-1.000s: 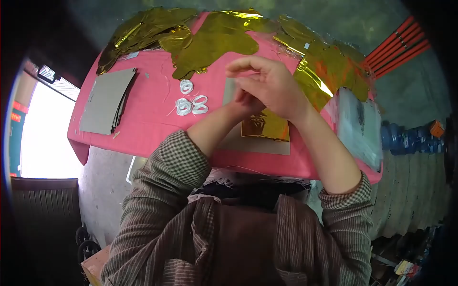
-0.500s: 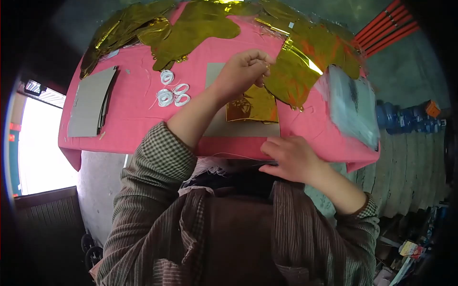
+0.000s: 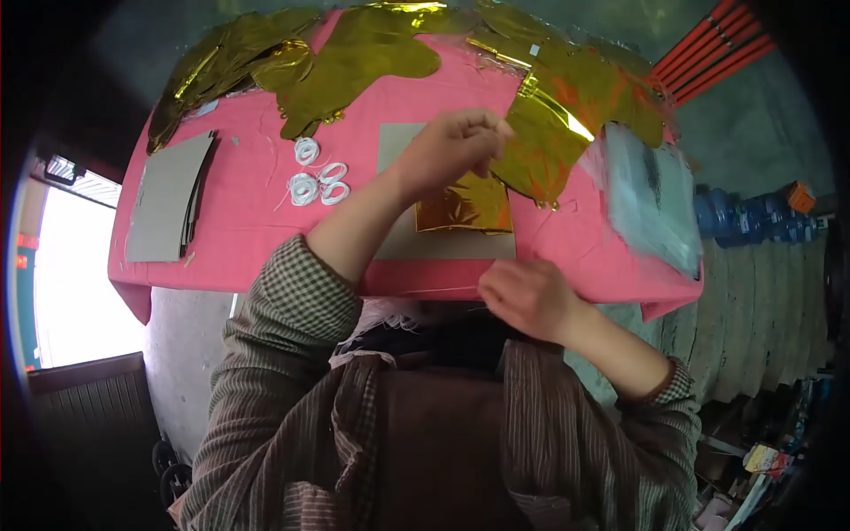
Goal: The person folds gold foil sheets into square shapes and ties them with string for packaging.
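My left hand (image 3: 453, 149) hovers over a folded gold foil piece (image 3: 465, 211), its fingers curled in a pinch. What is between those fingers, if anything, is too small to make out. Under the foil lies a grey cardboard sheet (image 3: 398, 246). At the table's front edge my right hand (image 3: 526, 299) is closed, with a thin white string (image 3: 443, 290) running into its fingers from the left. Coils of white string (image 3: 304, 188) rest on the pink cloth to the left.
The pink-covered table (image 3: 248, 248) bears a stack of grey cardboard (image 3: 168, 199) at left and clear plastic bags (image 3: 651, 199) at right. Gold foil balloons (image 3: 354, 57) spread along the far side. Blue water bottles (image 3: 744, 217) stand beyond the right edge.
My right hand's fingers have closed on the string, where they were spread before. My left hand has dropped slightly towards me, still curled.
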A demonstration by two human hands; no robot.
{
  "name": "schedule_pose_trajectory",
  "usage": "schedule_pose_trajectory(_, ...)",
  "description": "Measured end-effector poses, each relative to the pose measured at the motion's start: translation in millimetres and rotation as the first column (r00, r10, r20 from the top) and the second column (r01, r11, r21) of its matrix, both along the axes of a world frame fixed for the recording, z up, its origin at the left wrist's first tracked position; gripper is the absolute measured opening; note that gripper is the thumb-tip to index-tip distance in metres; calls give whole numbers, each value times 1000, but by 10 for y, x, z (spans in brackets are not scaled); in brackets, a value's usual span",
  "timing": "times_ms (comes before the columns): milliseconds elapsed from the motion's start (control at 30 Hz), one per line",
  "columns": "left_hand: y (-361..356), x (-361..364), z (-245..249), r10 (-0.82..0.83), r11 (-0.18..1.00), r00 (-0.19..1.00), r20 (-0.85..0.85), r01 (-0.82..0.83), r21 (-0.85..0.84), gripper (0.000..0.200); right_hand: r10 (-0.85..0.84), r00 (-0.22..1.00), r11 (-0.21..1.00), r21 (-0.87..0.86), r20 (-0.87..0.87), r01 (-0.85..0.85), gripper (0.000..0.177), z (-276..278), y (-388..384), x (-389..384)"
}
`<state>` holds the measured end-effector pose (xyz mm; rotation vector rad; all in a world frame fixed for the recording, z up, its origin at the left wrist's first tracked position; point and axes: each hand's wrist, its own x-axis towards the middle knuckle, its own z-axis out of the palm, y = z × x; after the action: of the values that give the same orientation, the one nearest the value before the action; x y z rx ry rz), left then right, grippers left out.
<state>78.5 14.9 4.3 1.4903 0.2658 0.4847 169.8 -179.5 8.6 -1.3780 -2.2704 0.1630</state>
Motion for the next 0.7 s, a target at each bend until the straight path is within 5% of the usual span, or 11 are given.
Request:
schedule_pose_trajectory(67,-52,2,23,-90,996,996,-10,90,1,23,-133,989,991,-42,-69,131,10,87,82,115)
schedule_pose_trajectory(133,-193,-20,93,-288,924,958,10,281,-259,32,-205,975,979,-15,-88,204,9,217,197,228)
schedule_pose_trajectory(200,-305,-20,128,-343,895,939,-17,322,-309,45,-237,971,960,157,7,233,9,333,324,322)
schedule_pose_trajectory(267,-375,-7,152,-455,662,887,81,397,-636,48,-238,967,955,205,94,215,9,447,447,395)
schedule_pose_trajectory(400,-208,-31,134,-508,700,854,110,484,-526,42,-315,943,919,283,111,274,11,605,596,548)
schedule_pose_trajectory(533,-123,-72,161,-294,864,955,36,282,-417,26,-312,945,920,280,97,275,9,609,577,671)
schedule_pose_trajectory(600,-136,-80,204,-252,922,968,-17,235,-308,22,-349,923,926,-215,-163,312,6,621,526,675)
schedule_pose_trajectory(633,-156,-79,219,-235,958,968,-93,215,-188,22,-349,923,926,-213,-162,313,6,643,519,677)
schedule_pose_trajectory(700,-178,-68,224,-208,978,964,-165,200,-64,21,-467,660,866,-455,-588,208,8,702,508,682)
